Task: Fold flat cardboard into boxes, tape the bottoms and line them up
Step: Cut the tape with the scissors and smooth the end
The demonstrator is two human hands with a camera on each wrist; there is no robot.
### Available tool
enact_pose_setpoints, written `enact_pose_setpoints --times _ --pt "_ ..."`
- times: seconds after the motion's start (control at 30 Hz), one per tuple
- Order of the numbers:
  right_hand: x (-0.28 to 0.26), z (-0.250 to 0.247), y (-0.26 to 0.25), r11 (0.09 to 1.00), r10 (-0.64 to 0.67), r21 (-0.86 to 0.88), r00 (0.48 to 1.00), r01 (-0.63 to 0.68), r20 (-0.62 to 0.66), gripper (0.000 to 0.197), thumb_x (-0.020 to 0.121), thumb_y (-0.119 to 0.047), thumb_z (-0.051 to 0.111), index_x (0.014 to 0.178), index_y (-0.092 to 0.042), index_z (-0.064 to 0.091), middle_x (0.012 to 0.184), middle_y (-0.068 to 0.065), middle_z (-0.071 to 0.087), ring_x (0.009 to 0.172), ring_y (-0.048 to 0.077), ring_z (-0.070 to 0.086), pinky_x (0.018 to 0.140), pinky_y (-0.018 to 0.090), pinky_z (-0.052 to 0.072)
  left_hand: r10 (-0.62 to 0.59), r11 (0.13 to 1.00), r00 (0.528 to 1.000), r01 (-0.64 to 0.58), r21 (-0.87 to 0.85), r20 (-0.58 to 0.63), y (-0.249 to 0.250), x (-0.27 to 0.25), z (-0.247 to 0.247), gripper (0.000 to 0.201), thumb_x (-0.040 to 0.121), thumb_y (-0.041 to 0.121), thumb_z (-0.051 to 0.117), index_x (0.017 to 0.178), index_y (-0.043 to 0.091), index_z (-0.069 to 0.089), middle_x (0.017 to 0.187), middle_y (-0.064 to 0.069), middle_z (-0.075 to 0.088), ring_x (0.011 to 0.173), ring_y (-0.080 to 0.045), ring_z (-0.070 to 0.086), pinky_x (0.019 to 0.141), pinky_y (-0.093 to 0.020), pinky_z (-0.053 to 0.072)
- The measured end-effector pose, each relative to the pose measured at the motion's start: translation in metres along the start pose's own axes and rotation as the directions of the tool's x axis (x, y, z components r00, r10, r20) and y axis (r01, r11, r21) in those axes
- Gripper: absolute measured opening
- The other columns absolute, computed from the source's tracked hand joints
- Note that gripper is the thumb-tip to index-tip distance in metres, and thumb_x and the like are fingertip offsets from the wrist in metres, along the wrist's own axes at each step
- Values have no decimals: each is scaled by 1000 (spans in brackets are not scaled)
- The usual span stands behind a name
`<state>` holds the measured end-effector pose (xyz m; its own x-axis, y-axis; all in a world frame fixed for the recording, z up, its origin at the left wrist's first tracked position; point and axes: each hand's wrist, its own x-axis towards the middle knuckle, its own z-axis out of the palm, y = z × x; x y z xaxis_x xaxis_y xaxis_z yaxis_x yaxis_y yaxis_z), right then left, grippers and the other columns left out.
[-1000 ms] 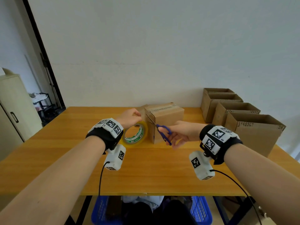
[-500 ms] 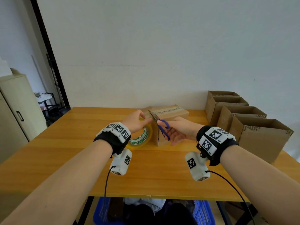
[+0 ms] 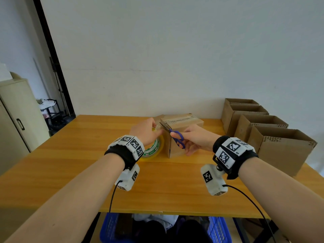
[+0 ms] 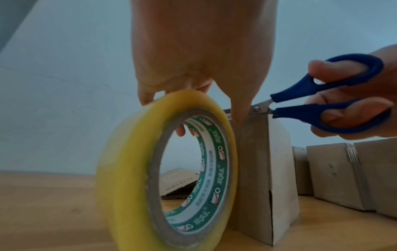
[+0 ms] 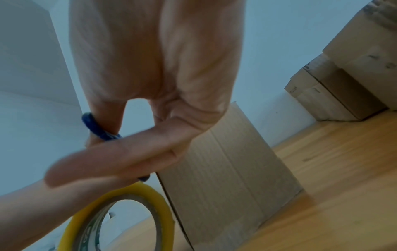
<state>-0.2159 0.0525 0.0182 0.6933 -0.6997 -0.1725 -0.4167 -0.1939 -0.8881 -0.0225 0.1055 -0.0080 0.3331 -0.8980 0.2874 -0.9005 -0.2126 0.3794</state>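
A folded cardboard box [image 3: 182, 137] [image 4: 257, 178] [image 5: 225, 178] stands upside down at the middle of the table, a strip of tape along its top. My left hand [image 3: 146, 132] [image 4: 199, 68] grips a yellow tape roll [image 3: 154, 146] [image 4: 167, 169] [image 5: 120, 217] standing on edge against the box's left side. My right hand [image 3: 194, 139] [image 5: 150, 101] holds blue-handled scissors [image 3: 176, 137] [image 4: 322, 101], thumb and fingers through the loops. The blades reach the box's top left corner, beside my left fingers.
Several open finished boxes [image 3: 263, 130] stand in a row along the right side of the wooden table [image 3: 70, 163]. A flat cardboard piece [image 4: 180, 185] lies behind the roll. A cabinet [image 3: 15, 120] stands at the left; blue baskets [image 3: 112, 228] sit under the table.
Both hands have moved up to the box's top left corner. The scissors have risen from the box's front face to that corner, and the roll has closed against the box.
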Motion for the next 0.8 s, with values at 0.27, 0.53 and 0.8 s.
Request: enact_pose_setpoints --times 0.27,0.53,0.8 --pt "2 0 3 999 -50 -7 999 50 -4 47 86 -41 64 95 5 64 74 10 65 49 12 61 48 22 53 106 991 992 -99 87 -74 4 1 -3 43 91 48 53 109 11 63 106 -3 66 91 -16 60 71 -24 44" --pt "3 0 6 997 -60 -42 998 60 -9 51 86 -42 64 98 8 64 67 7 65 51 12 62 50 22 54 186 982 971 -178 66 -151 6 -6 -5 19 90 32 57 103 17 57 102 -1 66 83 -15 62 70 -29 52" --pt "3 -3 7 997 -57 -55 998 58 19 47 82 -43 67 89 3 65 75 13 66 55 16 64 57 28 58 181 981 978 -187 -50 -100 -1 -6 -11 9 88 22 60 96 17 61 104 0 67 94 -15 62 70 -21 41"
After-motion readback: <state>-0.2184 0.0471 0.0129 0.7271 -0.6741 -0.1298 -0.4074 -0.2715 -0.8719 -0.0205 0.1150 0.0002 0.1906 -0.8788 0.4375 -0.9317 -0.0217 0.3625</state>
